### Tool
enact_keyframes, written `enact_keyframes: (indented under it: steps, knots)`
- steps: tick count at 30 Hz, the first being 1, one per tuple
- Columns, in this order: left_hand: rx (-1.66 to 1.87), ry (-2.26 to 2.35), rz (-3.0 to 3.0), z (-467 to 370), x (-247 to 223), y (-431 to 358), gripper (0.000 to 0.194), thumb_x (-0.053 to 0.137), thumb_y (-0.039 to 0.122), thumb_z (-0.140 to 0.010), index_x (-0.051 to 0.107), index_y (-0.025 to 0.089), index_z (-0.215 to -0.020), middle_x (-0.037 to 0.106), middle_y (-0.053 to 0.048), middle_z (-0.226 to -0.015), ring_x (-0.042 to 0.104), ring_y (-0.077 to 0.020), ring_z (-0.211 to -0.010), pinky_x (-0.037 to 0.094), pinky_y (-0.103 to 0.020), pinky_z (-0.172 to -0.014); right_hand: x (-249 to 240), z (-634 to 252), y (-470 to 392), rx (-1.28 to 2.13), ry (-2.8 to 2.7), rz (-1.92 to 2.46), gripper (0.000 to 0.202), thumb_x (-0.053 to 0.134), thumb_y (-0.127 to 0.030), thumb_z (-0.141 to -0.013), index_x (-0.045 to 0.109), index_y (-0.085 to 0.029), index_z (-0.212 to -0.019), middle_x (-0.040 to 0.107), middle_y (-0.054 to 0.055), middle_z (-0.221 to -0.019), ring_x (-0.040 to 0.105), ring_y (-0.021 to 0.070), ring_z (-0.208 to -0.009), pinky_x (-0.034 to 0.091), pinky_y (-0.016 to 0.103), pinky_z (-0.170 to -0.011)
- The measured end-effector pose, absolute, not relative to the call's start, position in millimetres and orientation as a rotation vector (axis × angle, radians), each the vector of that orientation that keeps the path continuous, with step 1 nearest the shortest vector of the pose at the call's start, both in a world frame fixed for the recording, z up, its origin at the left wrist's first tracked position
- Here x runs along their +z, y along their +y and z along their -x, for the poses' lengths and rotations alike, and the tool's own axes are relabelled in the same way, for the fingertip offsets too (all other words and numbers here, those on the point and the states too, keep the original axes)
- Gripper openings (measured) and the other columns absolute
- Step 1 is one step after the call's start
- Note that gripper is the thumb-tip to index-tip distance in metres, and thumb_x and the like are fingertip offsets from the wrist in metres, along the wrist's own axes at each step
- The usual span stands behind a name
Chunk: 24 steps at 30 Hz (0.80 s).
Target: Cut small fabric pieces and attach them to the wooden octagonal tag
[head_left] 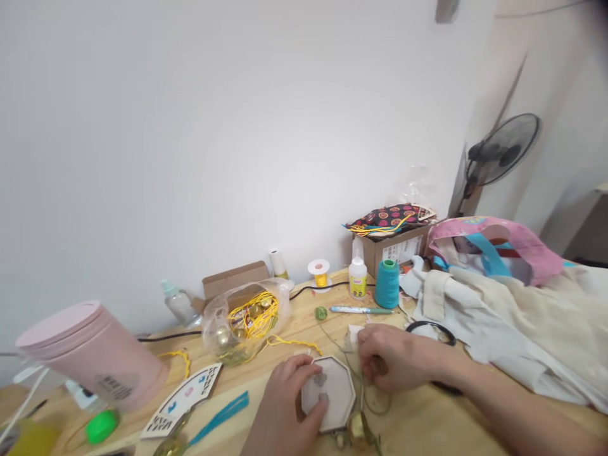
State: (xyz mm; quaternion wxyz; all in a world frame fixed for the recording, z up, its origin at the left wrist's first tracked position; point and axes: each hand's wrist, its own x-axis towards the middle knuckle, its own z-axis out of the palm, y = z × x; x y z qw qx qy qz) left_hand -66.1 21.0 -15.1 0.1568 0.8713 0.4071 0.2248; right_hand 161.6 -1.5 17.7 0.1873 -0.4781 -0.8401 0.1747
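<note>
Left hand (287, 402) grasps the octagonal tray (339, 392) by its left side, fingers at the far rim and thumb lying over the near part. Right hand (392, 358) is curled just beyond the tray's right side; its fingertips are partly hidden, so I cannot tell whether they pinch anything.

A thin green cord (336, 344) runs from a small green ball (321, 313) into the gap between the tray and the right hand. Beyond the hands lie a pen (356, 310), a glue bottle (358, 280) and a teal thread spool (387, 285). A black loop (437, 329) lies by the right forearm. To the left are a plastic bag (213, 316) with yellow cords, a fan-shaped piece (183, 400), a teal ribbon (221, 416) and a pink bin (95, 358).

The tray lies between the two hands, touching the left and just beside the right.

All this sits on a light wooden table (301, 329) against a pale wall (213, 126). A cardboard box (396, 250), a pink bag (536, 253) and rumpled cloth (536, 316) fill its right side; farther back stands an electric fan (506, 152).
</note>
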Motion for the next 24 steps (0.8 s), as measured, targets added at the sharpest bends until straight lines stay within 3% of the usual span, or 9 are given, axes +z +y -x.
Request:
enact_keyframes:
  steps: [3, 5, 9, 12, 14, 17, 19, 21, 24]
  knots:
    - [0.685, 1.151, -2.548, 66, -24, 27, 0.023, 0.061, 0.026, -0.067, 0.063, 0.022, -0.090, 0.063, -0.011, -0.102, 0.058, -0.0254, -0.097, 0.049, -0.041, -0.083, 21, -172, 4, 0.410, -2.259, 1.371, 0.020, 0.059, -0.002, -0.056, 0.065, -0.019, -0.064, 0.061, -0.002, -0.067, 0.054, 0.0135, -0.064, 0.039, 0.020, -0.059]
    - [0.747, 1.161, -2.576, 67, -29, 33, 0.021, 0.063, 0.028, -0.066, 0.064, 0.022, -0.086, 0.065, -0.011, -0.098, 0.060, -0.0251, -0.094, 0.051, -0.040, -0.080, 21, -176, 8, 0.349, -2.157, 1.414, 0.009, 0.059, -0.013, -0.066, 0.062, -0.017, -0.059, 0.058, -0.002, -0.059, 0.051, 0.0123, -0.057, 0.037, 0.020, -0.054]
    - [0.710, 1.080, -2.697, 67, -33, 40, 0.023, 0.062, 0.035, -0.067, 0.065, 0.022, -0.086, 0.068, -0.010, -0.093, 0.063, -0.0245, -0.087, 0.055, -0.037, -0.073, 17, -178, 17, 0.237, -1.927, 1.504, 0.042, 0.044, -0.030, -0.083, 0.051, -0.017, -0.044, 0.043, -0.004, -0.043, 0.039, 0.0101, -0.043, 0.029, 0.022, -0.043]
    - [0.770, 1.128, -2.668, 68, -34, 39, 0.026, 0.059, 0.040, -0.070, 0.065, 0.022, -0.087, 0.067, -0.010, -0.095, 0.063, -0.0244, -0.089, 0.054, -0.037, -0.074, 16, -181, 21, 0.158, -1.765, 1.518, 0.026, 0.041, -0.025, -0.084, 0.059, -0.014, -0.068, 0.050, -0.001, -0.057, 0.043, 0.0113, -0.052, 0.032, 0.021, -0.048]
    - [0.846, 1.191, -2.613, 71, -34, 39, 0.028, 0.057, 0.042, -0.071, 0.065, 0.022, -0.088, 0.067, -0.010, -0.096, 0.062, -0.0246, -0.090, 0.054, -0.038, -0.076, 14, -183, 22, 0.138, -1.713, 1.517, 0.020, 0.046, -0.027, -0.081, 0.060, -0.015, -0.073, 0.050, -0.002, -0.058, 0.043, 0.0108, -0.051, 0.032, 0.020, -0.047]
    - [0.841, 1.174, -2.637, 77, -34, 43, 0.027, 0.057, 0.041, -0.071, 0.065, 0.022, -0.088, 0.067, -0.010, -0.095, 0.063, -0.0242, -0.090, 0.054, -0.037, -0.075, 13, -186, 22, 0.126, -1.691, 1.541, 0.042, 0.044, -0.036, -0.083, 0.053, -0.017, -0.047, 0.037, -0.006, -0.042, 0.035, 0.0087, -0.041, 0.026, 0.020, -0.041]
    - [0.796, 1.138, -2.687, 82, -33, 47, 0.025, 0.057, 0.037, -0.072, 0.065, 0.021, -0.089, 0.067, -0.010, -0.095, 0.064, -0.0236, -0.089, 0.054, -0.035, -0.075, 11, -186, 22, 0.108, -1.684, 1.566, 0.051, 0.037, -0.035, -0.087, 0.047, -0.017, -0.041, 0.034, -0.006, -0.039, 0.035, 0.0084, -0.039, 0.025, 0.020, -0.041]
    - [0.767, 1.127, -2.705, 84, -32, 49, 0.023, 0.055, 0.035, -0.074, 0.064, 0.020, -0.089, 0.067, -0.011, -0.096, 0.063, -0.0229, -0.090, 0.054, -0.034, -0.075, 10, -187, 23, 0.097, -1.686, 1.596, 0.045, 0.034, -0.032, -0.088, 0.053, -0.017, -0.050, 0.040, -0.006, -0.041, 0.039, 0.0091, -0.041, 0.027, 0.020, -0.042]
    - [0.749, 1.116, -2.689, 85, -32, 50, 0.022, 0.053, 0.033, -0.076, 0.064, 0.020, -0.090, 0.067, -0.011, -0.096, 0.063, -0.0221, -0.091, 0.053, -0.033, -0.077, 5, -186, 27, 0.099, -1.727, 1.650, 0.018, 0.046, -0.023, -0.082, 0.062, -0.017, -0.075, 0.054, -0.002, -0.057, 0.049, 0.0124, -0.053, 0.034, 0.021, -0.049]
